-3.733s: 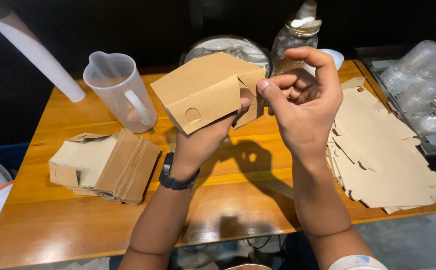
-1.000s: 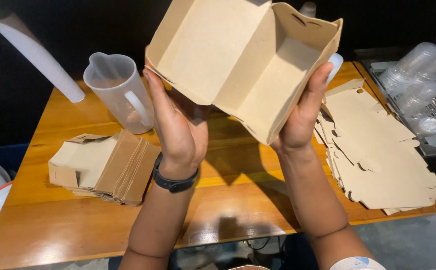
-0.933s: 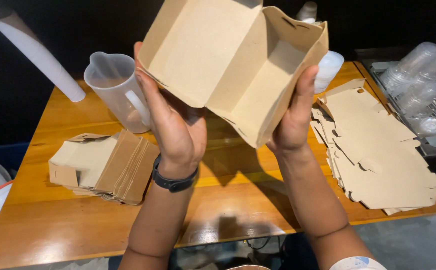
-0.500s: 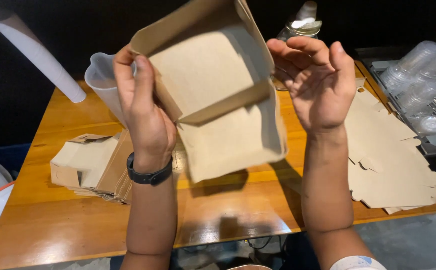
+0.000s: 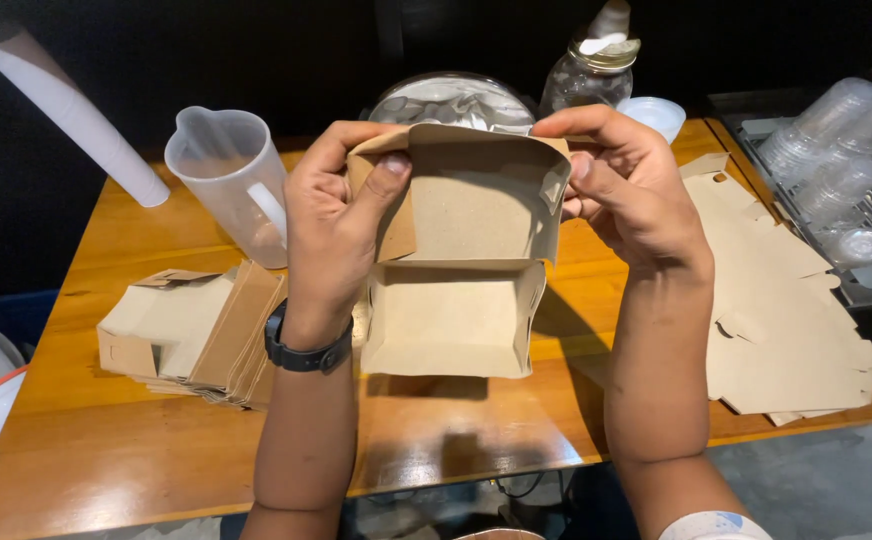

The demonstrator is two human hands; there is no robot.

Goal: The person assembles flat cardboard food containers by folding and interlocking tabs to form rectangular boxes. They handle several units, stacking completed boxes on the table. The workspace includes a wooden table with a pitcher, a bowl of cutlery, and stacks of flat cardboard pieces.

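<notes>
I hold a brown cardboard food box (image 5: 456, 260) upright over the wooden table (image 5: 106, 430), its open inside facing me, lid half above and tray half below. My left hand (image 5: 341, 225), with a dark watch on the wrist, pinches the lid's left side flap with thumb inside. My right hand (image 5: 621, 185) grips the lid's upper right corner, fingers curled over the rim.
A stack of folded boxes (image 5: 191, 335) lies at the left. Flat unfolded box blanks (image 5: 776, 290) are piled at the right. Behind stand a clear plastic jug (image 5: 231, 180), a round foil-covered dish (image 5: 451, 100), a glass jar (image 5: 591, 70) and clear plastic cups (image 5: 836, 150).
The box has been turned and lowered from high overhead, so its open inside faces me. Both hands have shifted onto the lid's upper corners.
</notes>
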